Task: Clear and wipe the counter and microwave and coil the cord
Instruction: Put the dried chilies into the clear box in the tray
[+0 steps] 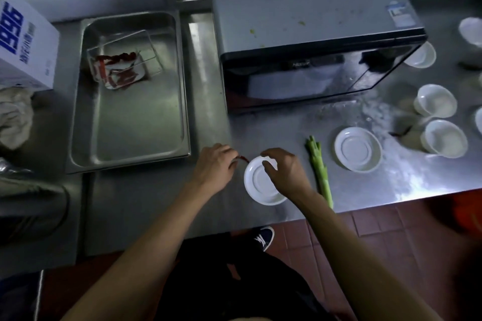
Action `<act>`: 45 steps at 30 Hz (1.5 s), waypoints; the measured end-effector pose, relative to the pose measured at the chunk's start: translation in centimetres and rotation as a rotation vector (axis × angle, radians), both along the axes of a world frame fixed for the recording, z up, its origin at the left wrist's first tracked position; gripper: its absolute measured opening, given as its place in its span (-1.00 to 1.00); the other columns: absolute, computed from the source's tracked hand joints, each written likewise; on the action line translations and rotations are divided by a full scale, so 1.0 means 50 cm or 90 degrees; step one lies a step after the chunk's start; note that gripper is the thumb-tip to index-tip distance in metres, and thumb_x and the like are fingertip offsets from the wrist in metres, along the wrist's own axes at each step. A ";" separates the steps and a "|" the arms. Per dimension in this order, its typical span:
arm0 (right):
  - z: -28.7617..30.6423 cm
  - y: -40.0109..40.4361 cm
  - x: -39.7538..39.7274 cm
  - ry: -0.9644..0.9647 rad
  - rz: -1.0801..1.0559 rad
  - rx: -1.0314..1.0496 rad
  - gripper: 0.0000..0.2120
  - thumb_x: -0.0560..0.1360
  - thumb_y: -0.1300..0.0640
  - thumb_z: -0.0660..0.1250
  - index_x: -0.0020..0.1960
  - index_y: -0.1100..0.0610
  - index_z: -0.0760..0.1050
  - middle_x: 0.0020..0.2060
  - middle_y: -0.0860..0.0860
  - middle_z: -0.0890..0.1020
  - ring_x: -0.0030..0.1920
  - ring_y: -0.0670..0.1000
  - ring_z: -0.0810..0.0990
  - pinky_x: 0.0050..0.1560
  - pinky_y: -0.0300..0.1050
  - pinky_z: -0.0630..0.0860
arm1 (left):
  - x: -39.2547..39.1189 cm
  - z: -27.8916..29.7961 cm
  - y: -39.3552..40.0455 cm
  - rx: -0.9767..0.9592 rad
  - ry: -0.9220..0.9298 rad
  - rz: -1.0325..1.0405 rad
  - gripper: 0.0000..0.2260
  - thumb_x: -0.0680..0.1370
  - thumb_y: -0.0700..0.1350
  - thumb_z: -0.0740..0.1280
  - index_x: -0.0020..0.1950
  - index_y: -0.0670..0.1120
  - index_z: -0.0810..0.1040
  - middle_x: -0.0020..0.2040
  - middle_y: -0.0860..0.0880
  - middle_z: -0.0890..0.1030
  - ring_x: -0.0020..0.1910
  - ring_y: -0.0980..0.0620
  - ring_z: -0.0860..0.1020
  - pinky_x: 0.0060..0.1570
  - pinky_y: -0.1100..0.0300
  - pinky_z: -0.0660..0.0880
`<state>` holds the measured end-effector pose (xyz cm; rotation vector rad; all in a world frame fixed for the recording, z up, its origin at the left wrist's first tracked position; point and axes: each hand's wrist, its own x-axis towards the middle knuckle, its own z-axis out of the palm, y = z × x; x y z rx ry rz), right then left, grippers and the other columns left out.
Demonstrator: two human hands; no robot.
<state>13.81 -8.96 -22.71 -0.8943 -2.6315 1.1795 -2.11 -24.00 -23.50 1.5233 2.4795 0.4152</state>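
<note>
1. Closest in, both hands are working at the front edge of the bench (pixel 156 203). The left hand (pixel 212 164) has its fingers curled round a red chili (pixel 243 158), pinching it just beside the small white plate (pixel 260 182). My guess is it's being picked off so the plate can go.
2. The right hand (pixel 284 172) sits over that plate with fingers bent at the rim. Looks like it's gripping the edge to steady or lift it, though the blur makes that hard to be sure of.
3. Just right of the plate lies a green stalk (pixel 319 167), then a second plate (pixel 358 148). Both need shifting before any wiping.
4. To the left is a steel tray (pixel 130 138) holding a clear tub with more red chilies (pixel 117 65), probably where this one's headed.
5. Further back is the microwave (pixel 307 21), with crumbs on top. White bowls (pixel 435 100) crowd the right side, and the bench looks wet there.
6. Can't see the cord anywhere.
</note>
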 end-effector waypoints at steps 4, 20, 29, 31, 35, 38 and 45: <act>-0.021 -0.009 0.024 -0.007 -0.028 -0.010 -0.78 0.50 0.27 0.40 0.13 0.18 0.64 0.08 0.07 0.68 0.08 0.10 0.64 0.08 -0.16 0.49 | 0.002 -0.038 0.013 -0.021 0.007 -0.005 -0.81 0.47 -0.15 0.40 0.07 -0.09 0.67 -0.01 -0.04 0.66 -0.02 -0.14 0.58 -0.07 -0.04 0.52; -0.046 -0.029 0.031 -0.047 -0.155 -0.001 -0.78 0.50 0.26 0.40 0.13 0.13 0.65 0.05 0.05 0.68 0.03 0.05 0.64 0.03 -0.20 0.49 | -0.050 -0.117 0.077 -0.038 0.038 -0.074 -0.87 0.47 -0.16 0.41 -0.01 0.02 0.63 -0.08 0.03 0.56 -0.01 -0.07 0.49 -0.03 0.00 0.34; -0.016 -0.020 0.016 -0.016 -0.205 0.013 -0.80 0.50 0.27 0.40 0.11 0.15 0.64 0.04 0.03 0.69 0.00 0.01 0.64 0.03 -0.12 0.55 | -0.072 -0.078 0.110 0.015 -0.024 -0.061 -0.83 0.45 -0.23 0.44 -0.05 0.02 0.58 -0.10 0.04 0.55 -0.09 -0.05 0.53 -0.07 0.03 0.34; -0.007 -0.008 0.033 -0.004 -0.208 0.033 -0.80 0.51 0.28 0.39 0.12 0.17 0.64 0.05 0.04 0.69 0.01 0.03 0.64 0.05 -0.12 0.55 | -0.060 -0.066 0.128 0.046 -0.040 -0.080 -0.85 0.45 -0.22 0.45 -0.09 0.01 0.59 -0.14 0.04 0.55 -0.15 -0.06 0.54 -0.13 0.07 0.33; 0.004 0.032 0.090 -0.027 -0.241 0.046 -0.80 0.52 0.23 0.38 0.13 0.13 0.64 0.10 0.06 0.68 0.09 0.12 0.63 0.08 -0.05 0.55 | -0.008 -0.038 0.175 0.088 -0.072 -0.127 -0.91 0.46 -0.19 0.45 -0.12 -0.02 0.58 -0.19 0.01 0.55 -0.21 -0.11 0.54 -0.24 0.01 0.44; 0.008 0.072 0.156 -0.034 -0.272 0.048 -0.79 0.51 0.24 0.37 0.13 0.12 0.63 0.08 0.09 0.67 0.02 0.16 0.65 0.01 0.05 0.58 | 0.056 -0.014 0.218 0.092 -0.077 -0.161 -0.92 0.48 -0.19 0.43 -0.10 -0.02 0.59 -0.17 0.00 0.57 -0.18 -0.13 0.55 -0.19 -0.04 0.47; 0.017 0.167 0.358 -0.015 -0.298 0.059 -0.78 0.53 0.25 0.37 0.16 0.18 0.63 0.10 0.10 0.67 0.07 0.13 0.63 0.05 -0.02 0.55 | 0.259 0.026 0.328 0.079 -0.051 -0.197 -0.91 0.47 -0.16 0.44 -0.07 0.01 0.63 -0.11 0.04 0.63 -0.10 -0.10 0.60 -0.12 0.03 0.38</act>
